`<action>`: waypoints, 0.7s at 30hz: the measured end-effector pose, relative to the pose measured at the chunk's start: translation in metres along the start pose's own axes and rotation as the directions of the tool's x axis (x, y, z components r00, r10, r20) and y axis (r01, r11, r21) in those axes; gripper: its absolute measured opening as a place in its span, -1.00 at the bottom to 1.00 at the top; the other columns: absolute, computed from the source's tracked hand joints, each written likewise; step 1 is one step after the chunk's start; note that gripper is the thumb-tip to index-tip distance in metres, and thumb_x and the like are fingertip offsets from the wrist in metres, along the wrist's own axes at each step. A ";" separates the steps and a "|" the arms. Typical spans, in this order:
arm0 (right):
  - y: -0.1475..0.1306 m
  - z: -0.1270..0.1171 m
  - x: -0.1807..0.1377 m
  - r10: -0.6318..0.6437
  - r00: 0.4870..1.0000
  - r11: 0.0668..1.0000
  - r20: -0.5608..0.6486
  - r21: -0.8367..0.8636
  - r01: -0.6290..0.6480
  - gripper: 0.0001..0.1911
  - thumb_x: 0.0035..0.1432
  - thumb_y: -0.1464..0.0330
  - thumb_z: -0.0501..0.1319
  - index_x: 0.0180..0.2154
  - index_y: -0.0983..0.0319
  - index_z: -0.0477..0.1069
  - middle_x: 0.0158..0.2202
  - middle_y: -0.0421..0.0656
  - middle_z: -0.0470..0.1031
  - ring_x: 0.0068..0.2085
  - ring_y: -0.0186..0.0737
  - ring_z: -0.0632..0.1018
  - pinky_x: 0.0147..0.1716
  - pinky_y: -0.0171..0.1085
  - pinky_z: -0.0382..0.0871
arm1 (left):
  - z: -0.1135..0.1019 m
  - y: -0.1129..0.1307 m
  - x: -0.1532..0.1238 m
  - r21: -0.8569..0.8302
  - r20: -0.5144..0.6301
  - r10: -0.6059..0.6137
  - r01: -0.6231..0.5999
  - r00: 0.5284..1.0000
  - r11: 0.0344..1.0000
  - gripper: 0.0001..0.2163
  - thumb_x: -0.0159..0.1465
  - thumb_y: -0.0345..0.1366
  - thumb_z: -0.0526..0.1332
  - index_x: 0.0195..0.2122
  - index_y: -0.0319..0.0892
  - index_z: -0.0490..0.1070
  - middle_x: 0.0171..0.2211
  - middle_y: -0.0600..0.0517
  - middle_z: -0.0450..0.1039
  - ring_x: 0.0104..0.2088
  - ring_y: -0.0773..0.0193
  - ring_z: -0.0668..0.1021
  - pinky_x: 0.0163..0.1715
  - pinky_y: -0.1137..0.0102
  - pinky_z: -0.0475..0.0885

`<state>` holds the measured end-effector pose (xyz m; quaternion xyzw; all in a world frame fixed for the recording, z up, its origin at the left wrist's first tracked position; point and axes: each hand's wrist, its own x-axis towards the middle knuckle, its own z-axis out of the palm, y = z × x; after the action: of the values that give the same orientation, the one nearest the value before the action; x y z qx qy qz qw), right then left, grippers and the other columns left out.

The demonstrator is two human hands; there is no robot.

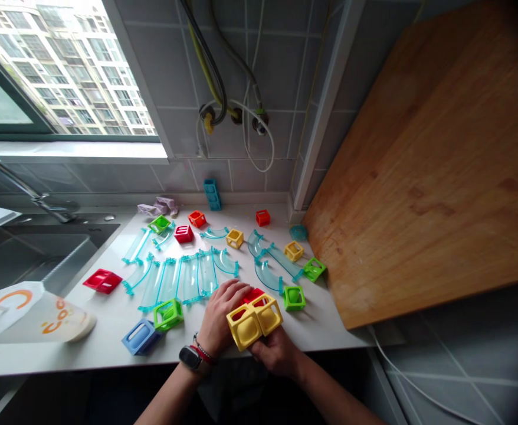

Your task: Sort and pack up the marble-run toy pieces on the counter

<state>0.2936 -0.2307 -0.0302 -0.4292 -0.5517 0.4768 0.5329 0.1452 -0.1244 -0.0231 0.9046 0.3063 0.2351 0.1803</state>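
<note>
My left hand [221, 316] and my right hand [274, 353] close together around a cluster of toy cubes at the counter's front edge. Two yellow hollow cubes [254, 321] face me, and a red cube [253, 294] sits behind them under my left fingers. My left wrist wears a watch and a red band. Just beyond lie several clear turquoise track pieces [183, 278] in a fan. A green cube [294, 298] stands right of my hands, another green cube [169, 313] and a blue block [140, 337] to the left.
More red, yellow and green cubes and curved track pieces are scattered over the white counter [108, 330]. A large wooden board [427, 165] leans on the right. A sink [24, 260] with a tap lies left, a printed bag [29, 313] beside it.
</note>
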 end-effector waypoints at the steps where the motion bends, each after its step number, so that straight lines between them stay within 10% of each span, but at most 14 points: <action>1: 0.000 0.000 0.000 -0.031 0.999 0.999 0.011 0.016 0.031 -0.85 0.24 0.27 0.24 -0.16 0.16 0.46 -0.33 -0.14 0.52 -0.17 -0.06 0.58 -0.07 -0.10 0.55 | 0.000 0.000 0.000 -0.006 -0.003 0.004 -0.004 1.000 1.000 -0.63 0.35 -0.20 0.33 0.16 -0.14 0.48 0.13 -0.13 0.56 0.22 -0.11 0.45 0.20 -0.04 0.42; 21: 0.006 -0.001 -0.004 -0.168 0.985 0.980 0.040 -0.103 0.172 -0.76 0.21 0.39 0.22 -0.06 0.20 0.50 -0.09 -0.03 0.63 -0.08 -0.06 0.62 0.03 -0.13 0.52 | -0.005 0.002 -0.002 -0.023 -0.082 -0.079 0.077 0.994 0.997 -0.52 0.40 -0.24 0.26 0.33 -0.06 0.32 0.17 -0.13 0.48 0.15 -0.04 0.50 0.13 0.06 0.48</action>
<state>0.2945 -0.2338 -0.0365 -0.4008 -0.6193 0.4061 0.5394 0.1423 -0.1265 -0.0188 0.8797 0.3463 0.2682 0.1853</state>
